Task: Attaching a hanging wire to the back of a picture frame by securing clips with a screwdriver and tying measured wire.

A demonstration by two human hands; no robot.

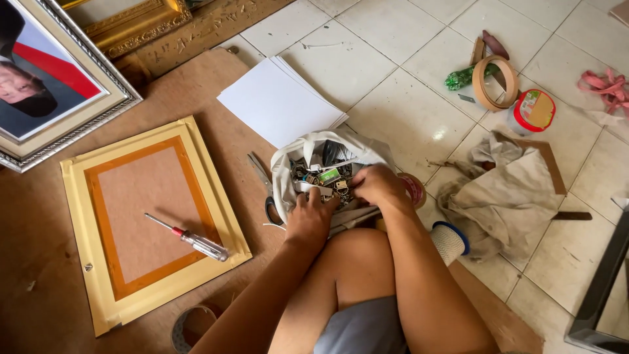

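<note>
White floor tiles [393, 111] and a brown board [39, 262] are seen under the work. Both hands are put into a white bag [288, 172] of small metal parts [327, 177], just before the knee: the left hand [309, 219] is curled on the bag's near edge, the right hand [379, 187] is closed among the parts. Scissors [263, 180] lie beside the bag, white sheets [278, 101] behind it, and a screwdriver [193, 240] rests on a yellow frame [85, 275].

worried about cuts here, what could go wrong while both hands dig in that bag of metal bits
The left hand and right hand are buried in the white bag of small metal hardware, so a sharp edge might prick a finger. The scissors lie right beside the bag, close to the left hand, and could be brushed.
</note>
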